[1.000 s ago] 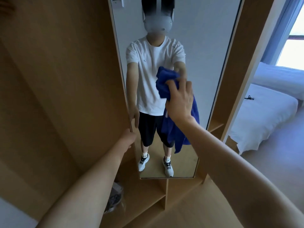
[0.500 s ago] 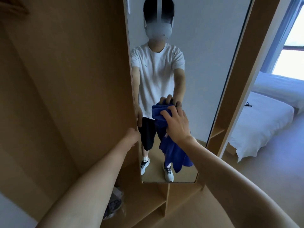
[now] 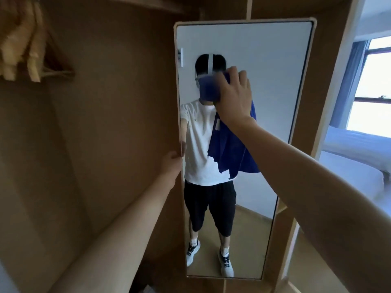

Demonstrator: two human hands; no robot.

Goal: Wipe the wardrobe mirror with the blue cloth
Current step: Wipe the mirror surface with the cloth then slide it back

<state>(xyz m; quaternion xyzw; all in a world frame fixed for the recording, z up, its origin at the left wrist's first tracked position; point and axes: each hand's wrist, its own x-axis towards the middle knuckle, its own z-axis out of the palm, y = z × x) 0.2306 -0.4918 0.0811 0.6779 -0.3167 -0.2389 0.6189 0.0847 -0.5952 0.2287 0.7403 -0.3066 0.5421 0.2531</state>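
A tall, narrow wardrobe mirror (image 3: pixel 264 60) with rounded corners and a pale wooden frame stands upright inside a light brown wooden wardrobe (image 3: pixel 105 123). The right hand (image 3: pixel 233 96) is raised to the upper part of the glass, fingers spread and pressing a deep blue cloth (image 3: pixel 230 149) flat against it. The bunched top of the cloth is blurred, so its exact outline there is unclear; the rest hangs loose below the wrist, against the glass. The left hand (image 3: pixel 170 163) is clasped around the mirror's left edge at mid-height, fingers curled over the frame. Pale wooden hangers (image 3: pixel 23 45) hang at upper left. A white bed (image 3: pixel 351 166) sits to the right, below a bright window (image 3: pixel 372 85).
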